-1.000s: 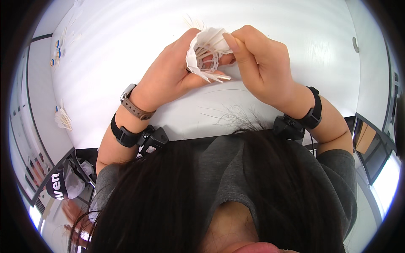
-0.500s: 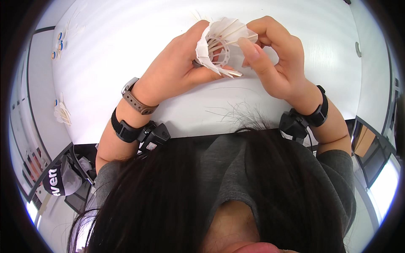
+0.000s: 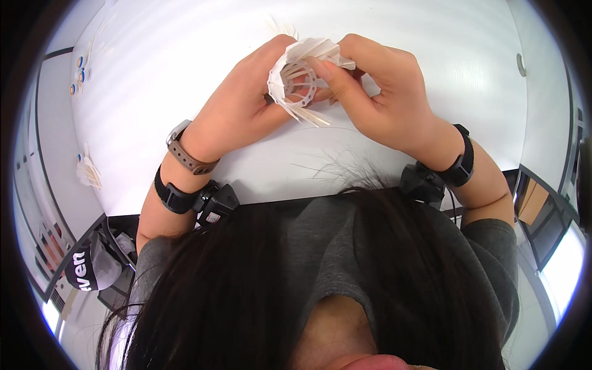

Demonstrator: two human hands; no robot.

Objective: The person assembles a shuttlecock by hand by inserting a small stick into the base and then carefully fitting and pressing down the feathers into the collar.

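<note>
A white feather shuttlecock (image 3: 275, 79) is held over the table with its open, flared end toward me. A pale ring with holes (image 3: 312, 80) shows inside the skirt. My left hand (image 3: 243, 92) is closed around the shuttlecock from the left; its fingertips are partly hidden behind the feathers. My right hand (image 3: 388, 83) pinches the feathers on the right side, its thumb inside the rim and the other fingers behind. Several feather tips (image 3: 311, 117) stick out at the lower edge of the skirt. More thin white pieces (image 3: 282, 27) show beyond my left hand.
The white table (image 3: 462, 80) spreads around my hands. Near its left edge are several small round pieces with blue and orange (image 3: 81, 77), and closer to me a bundle of white feathers (image 3: 90, 172). A dark bag (image 3: 92, 268) hangs low at left.
Both hands and the shuttlecock have shifted left and slightly toward me. My right hand has closed in on the skirt, and its thumb has moved inside the rim.
</note>
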